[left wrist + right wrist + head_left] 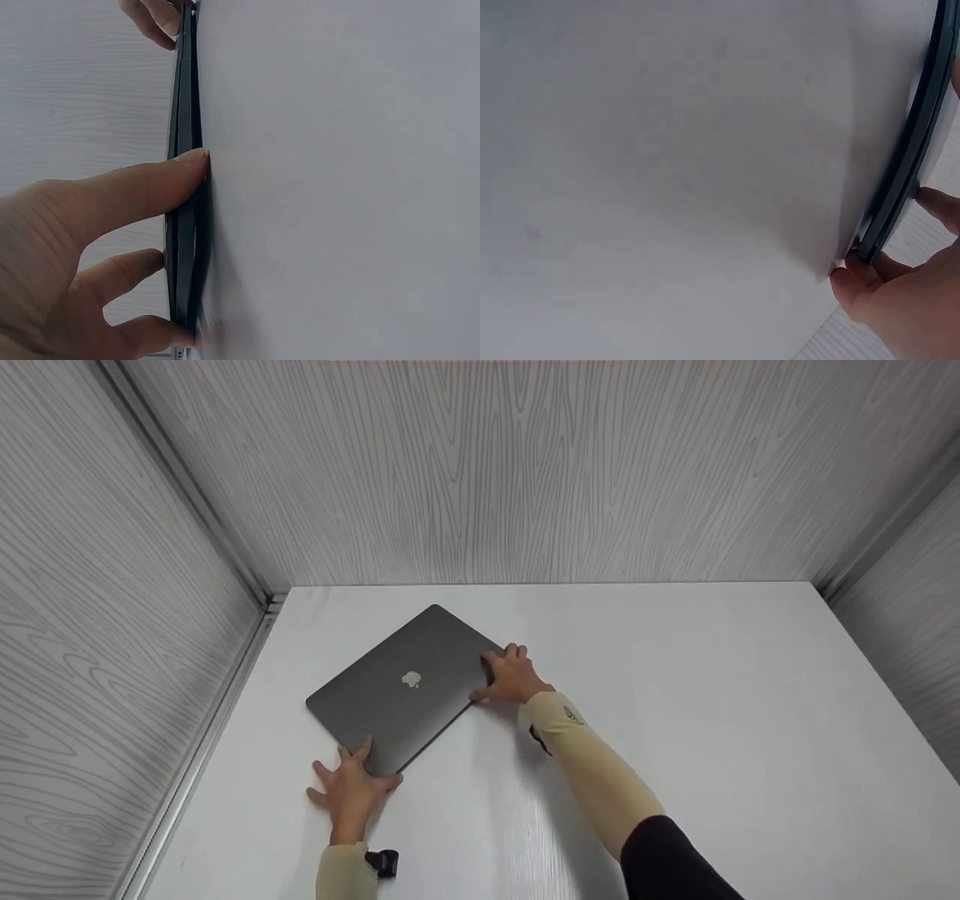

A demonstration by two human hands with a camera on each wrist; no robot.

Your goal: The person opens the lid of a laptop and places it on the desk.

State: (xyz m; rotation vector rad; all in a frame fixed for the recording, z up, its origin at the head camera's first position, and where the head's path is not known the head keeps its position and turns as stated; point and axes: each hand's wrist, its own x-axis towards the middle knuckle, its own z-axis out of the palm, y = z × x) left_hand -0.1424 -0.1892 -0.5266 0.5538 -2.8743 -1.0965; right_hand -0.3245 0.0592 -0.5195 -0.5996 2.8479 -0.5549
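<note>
A closed dark grey laptop (401, 690) with a pale apple logo lies slantwise on the white table. At its near left corner is my left hand (352, 793). The left thumb (165, 187) lies across the laptop's thin edge (184, 112), one finger touches the lid, and another is at the side edge. My right hand (514, 675) grips the right corner, a finger on the lid and others round the side edge. In the right wrist view, right fingertips (847, 281) reach round the end of the laptop (907, 157); whether that end is raised I cannot tell.
The white table (675, 697) stretches out on the right. Wood-grain panels stand behind (480, 472) and along the left side (112, 622), with another at the right. A metal strip (202, 750) runs between the left panel and the table.
</note>
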